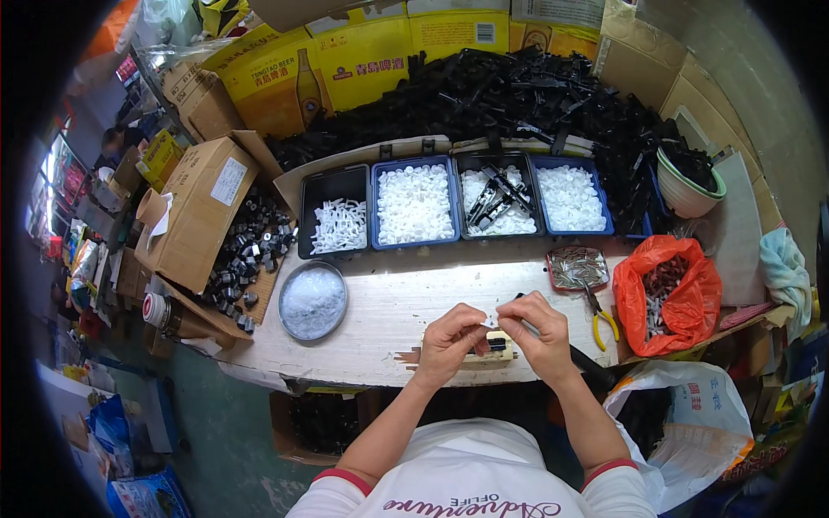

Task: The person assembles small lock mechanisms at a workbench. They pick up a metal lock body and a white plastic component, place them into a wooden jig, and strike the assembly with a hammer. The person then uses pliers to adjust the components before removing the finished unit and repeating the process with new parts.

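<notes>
My left hand (pixel 452 342) and my right hand (pixel 537 335) meet over the near edge of the workbench, both with fingers pinched. Between their fingertips is a small white plastic piece (pixel 490 323); its exact shape is too small to make out. Just below the hands lies a cream-coloured block (pixel 501 354) with a black part (pixel 496 344) set in it, partly hidden by my fingers. A dark rod-like thing shows at my right hand, and I cannot tell whether it is gripped. Right of that hand are pliers with yellow handles (pixel 606 330).
Bins (pixel 371 207) of small white parts line the bench's back, before a heap of black plastic parts (pixel 466 95). A round dish (pixel 283 304) of clear-white bits stands left. A red tray (pixel 553 281) of metal pins and an orange bag (pixel 629 285) lie right. A cardboard box (pixel 186 224) spills black pieces.
</notes>
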A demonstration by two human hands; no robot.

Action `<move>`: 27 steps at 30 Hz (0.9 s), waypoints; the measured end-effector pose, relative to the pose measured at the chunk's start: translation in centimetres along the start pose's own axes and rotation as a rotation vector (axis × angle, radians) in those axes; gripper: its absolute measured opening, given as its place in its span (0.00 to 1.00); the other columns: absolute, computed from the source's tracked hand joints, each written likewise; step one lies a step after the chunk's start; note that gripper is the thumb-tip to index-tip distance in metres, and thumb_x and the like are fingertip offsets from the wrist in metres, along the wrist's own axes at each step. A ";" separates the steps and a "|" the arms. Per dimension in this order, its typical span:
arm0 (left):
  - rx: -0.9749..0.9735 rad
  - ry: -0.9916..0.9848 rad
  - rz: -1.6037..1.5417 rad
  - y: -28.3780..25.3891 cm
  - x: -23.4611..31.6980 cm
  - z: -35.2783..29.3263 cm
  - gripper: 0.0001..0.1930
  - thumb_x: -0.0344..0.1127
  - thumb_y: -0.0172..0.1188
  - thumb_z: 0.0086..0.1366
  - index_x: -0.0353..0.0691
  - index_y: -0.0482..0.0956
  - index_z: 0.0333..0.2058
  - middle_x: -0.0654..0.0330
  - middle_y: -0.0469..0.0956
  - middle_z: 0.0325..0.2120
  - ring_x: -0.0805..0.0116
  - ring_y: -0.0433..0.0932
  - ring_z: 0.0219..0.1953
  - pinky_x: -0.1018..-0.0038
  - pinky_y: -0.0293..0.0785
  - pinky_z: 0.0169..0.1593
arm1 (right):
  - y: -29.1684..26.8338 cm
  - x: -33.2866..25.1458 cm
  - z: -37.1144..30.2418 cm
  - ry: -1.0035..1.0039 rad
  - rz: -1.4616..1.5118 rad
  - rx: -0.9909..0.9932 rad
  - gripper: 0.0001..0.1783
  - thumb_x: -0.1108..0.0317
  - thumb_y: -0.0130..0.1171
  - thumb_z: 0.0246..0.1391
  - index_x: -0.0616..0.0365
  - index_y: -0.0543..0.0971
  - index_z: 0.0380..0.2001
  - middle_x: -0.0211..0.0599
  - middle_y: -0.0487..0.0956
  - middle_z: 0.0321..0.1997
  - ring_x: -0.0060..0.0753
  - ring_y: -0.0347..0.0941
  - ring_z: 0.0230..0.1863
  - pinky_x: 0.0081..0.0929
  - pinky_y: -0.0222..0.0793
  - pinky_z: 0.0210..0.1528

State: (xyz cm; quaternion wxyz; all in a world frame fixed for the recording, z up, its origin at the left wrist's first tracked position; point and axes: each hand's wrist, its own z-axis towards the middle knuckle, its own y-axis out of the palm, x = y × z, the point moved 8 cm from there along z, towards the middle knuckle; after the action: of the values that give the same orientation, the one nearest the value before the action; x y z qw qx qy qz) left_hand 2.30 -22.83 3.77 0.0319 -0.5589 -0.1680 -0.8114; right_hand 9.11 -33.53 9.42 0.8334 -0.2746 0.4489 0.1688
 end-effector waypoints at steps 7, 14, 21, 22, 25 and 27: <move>0.024 0.048 0.221 -0.4 0.4 -0.3 0.07 0.20 0.55 0.54 0.34 0.75 0.33 0.58 0.72 0.30 0.74 0.73 0.27 0.83 0.71 0.26 | 0.5 -1.7 -1.0 -0.236 -0.276 -0.008 0.07 0.76 0.61 0.38 0.57 0.77 0.26 0.30 0.75 0.24 0.29 0.66 0.26 0.25 0.54 0.32; 0.112 0.091 0.949 -3.6 2.2 -3.0 0.07 0.27 0.62 0.46 0.41 0.78 0.28 0.65 0.74 0.30 0.68 0.68 0.37 0.74 0.62 0.39 | 4.1 0.5 -2.6 -0.309 -0.529 -0.276 0.05 0.71 0.59 0.38 0.54 0.75 0.23 0.27 0.71 0.22 0.29 0.65 0.28 0.31 0.52 0.36; 0.102 0.000 0.993 -3.1 0.0 -4.2 0.07 0.30 0.63 0.44 0.43 0.78 0.26 0.66 0.73 0.34 0.67 0.64 0.43 0.69 0.52 0.45 | 7.1 2.5 -3.1 -0.342 -0.642 -0.441 0.04 0.70 0.59 0.34 0.53 0.74 0.18 0.28 0.69 0.20 0.29 0.65 0.30 0.32 0.53 0.35; 0.100 0.003 0.994 -3.1 -0.1 -4.2 0.07 0.30 0.63 0.44 0.43 0.78 0.26 0.66 0.73 0.34 0.66 0.64 0.43 0.69 0.52 0.45 | 7.4 2.5 -3.0 -0.347 -0.656 -0.475 0.04 0.70 0.59 0.34 0.53 0.74 0.18 0.28 0.69 0.20 0.29 0.65 0.30 0.32 0.53 0.35; 0.091 0.008 0.990 -3.2 -0.5 -4.3 0.07 0.30 0.62 0.44 0.43 0.77 0.26 0.65 0.72 0.34 0.66 0.64 0.43 0.68 0.52 0.44 | 8.0 2.3 -2.5 -0.351 -0.689 -0.582 0.04 0.69 0.59 0.34 0.54 0.75 0.18 0.28 0.71 0.21 0.30 0.66 0.32 0.33 0.53 0.36; 0.083 0.007 0.970 -3.1 -0.7 -4.3 0.07 0.30 0.62 0.44 0.44 0.77 0.26 0.65 0.72 0.35 0.65 0.64 0.43 0.68 0.52 0.44 | 8.5 2.4 -2.3 -0.332 -0.711 -0.664 0.04 0.69 0.59 0.34 0.55 0.75 0.19 0.28 0.71 0.22 0.30 0.66 0.32 0.34 0.53 0.37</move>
State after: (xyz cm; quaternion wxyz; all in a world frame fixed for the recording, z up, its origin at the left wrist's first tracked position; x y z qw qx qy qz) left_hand -2.00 -21.33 0.99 0.4294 -0.5683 0.0798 -0.6974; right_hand 4.46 -28.11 3.80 0.7672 -0.6297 0.1114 0.0496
